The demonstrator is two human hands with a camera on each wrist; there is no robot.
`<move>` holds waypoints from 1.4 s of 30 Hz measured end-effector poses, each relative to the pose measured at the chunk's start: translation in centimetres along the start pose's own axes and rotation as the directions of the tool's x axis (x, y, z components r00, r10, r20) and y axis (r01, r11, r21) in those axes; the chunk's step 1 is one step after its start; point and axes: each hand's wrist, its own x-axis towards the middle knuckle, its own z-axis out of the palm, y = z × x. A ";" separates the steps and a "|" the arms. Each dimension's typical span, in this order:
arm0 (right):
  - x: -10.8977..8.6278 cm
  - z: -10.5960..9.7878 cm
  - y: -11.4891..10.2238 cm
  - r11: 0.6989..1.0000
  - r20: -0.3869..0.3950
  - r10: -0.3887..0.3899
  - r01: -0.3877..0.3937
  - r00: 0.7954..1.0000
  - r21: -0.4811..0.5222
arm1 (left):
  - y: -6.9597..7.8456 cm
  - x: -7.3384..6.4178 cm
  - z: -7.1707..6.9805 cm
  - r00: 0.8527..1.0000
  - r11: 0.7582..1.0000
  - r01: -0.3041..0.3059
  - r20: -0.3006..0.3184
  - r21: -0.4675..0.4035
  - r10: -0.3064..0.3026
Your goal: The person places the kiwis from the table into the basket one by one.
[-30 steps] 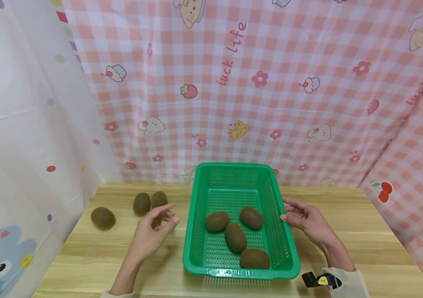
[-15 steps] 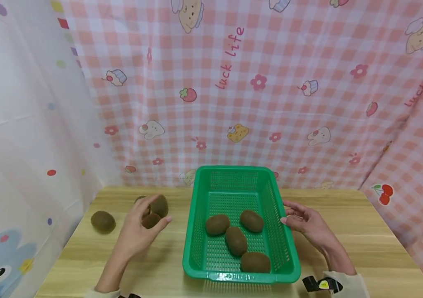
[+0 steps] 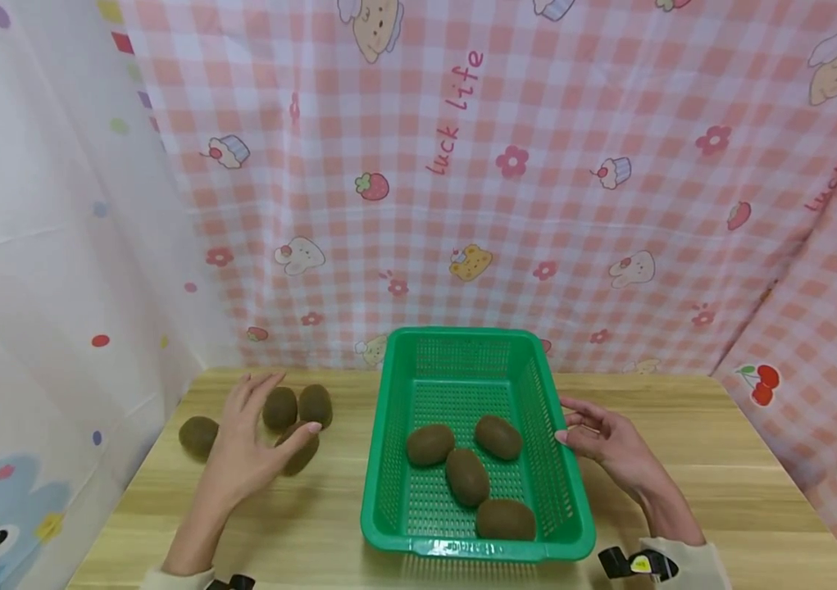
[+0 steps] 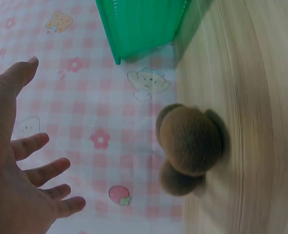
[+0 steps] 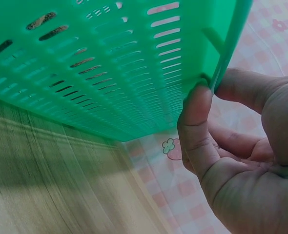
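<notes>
Whereas the left hand [image 3: 247, 447] was recorded above the clustered fruit half a second ago, it is now found shifted toward nine o'clock, its fingers extended and apart; nothing is seen held in it. By this shift, a brown, fuzzy, oval kiwifruit [image 3: 303, 455] has been further exposed beside the thumb. For the work in hand, this is judged to mean that no fruit is being carried: four pieces are counted inside the green, rectangular, perforated plastic basket [image 3: 462, 546], as were counted earlier, and four on the pale, wood-grained tabletop [image 3: 344, 512].

All loose fruit is noted on the basket's nine o'clock side. Toward eleven and one o'clock of the exposed piece, a rear-left kiwifruit [image 3: 281, 408] and a rear-right kiwifruit [image 3: 316, 405] are found; contact among the three cannot be confirmed. The outermost kiwifruit [image 3: 198, 437] is partly hidden by the left hand.

The basket's rim is pinched at three o'clock by the right hand [image 3: 606, 442], where no shift is noted. The raised basket wall stands between the loose pieces and those inside. At twelve o'clock, a pink-and-white checked cloth [image 3: 418, 221] is hung behind the tabletop.
</notes>
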 end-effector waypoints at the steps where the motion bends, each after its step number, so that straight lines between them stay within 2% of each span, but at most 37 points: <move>1: 0.0 0.0 0.0 1.000 -0.001 0.001 -0.001 1.000 0.001 | -0.2 -0.1 -0.1 1.000 1.000 -0.001 -0.007 0.002 0.001; 7: -0.3 0.1 -0.1 1.000 -0.001 0.007 -0.007 1.000 -0.012 | -1.6 -0.4 -1.0 0.999 1.000 -0.003 -0.038 0.020 0.004; 15: -0.1 -0.2 0.0 0.999 0.015 -0.020 0.020 1.000 -0.044 | -3.4 0.0 -1.8 0.996 1.000 0.014 -0.085 0.026 -0.011; 22: 0.4 -0.4 -0.3 0.999 0.016 -0.016 0.016 1.000 -0.032 | -5.0 0.0 -3.3 0.994 0.996 0.088 -0.073 0.029 -0.085; 27: 0.2 -0.1 -0.1 1.000 0.015 0.019 -0.019 1.000 -0.024 | -6.4 -0.8 -4.1 0.985 0.986 0.159 -0.069 0.041 -0.156; 30: 0.2 -0.1 -0.2 0.999 0.007 0.025 -0.025 1.000 -0.026 | -7.5 -0.6 -4.3 0.981 0.983 0.181 -0.074 0.035 -0.178; 34: 0.2 0.1 -0.2 0.999 -0.004 0.026 -0.026 1.000 -0.029 | -8.8 -0.5 -4.5 0.971 0.973 0.232 -0.058 0.013 -0.231; 39: 0.2 0.2 -0.2 0.999 -0.004 0.025 -0.025 1.000 -0.020 | -9.9 -0.4 -4.7 0.944 0.944 0.330 -0.003 -0.034 -0.330; 42: 0.2 0.1 -0.3 0.999 -0.003 0.028 -0.028 1.000 -0.023 | -10.6 -0.4 -4.7 0.931 0.929 0.364 0.023 -0.068 -0.364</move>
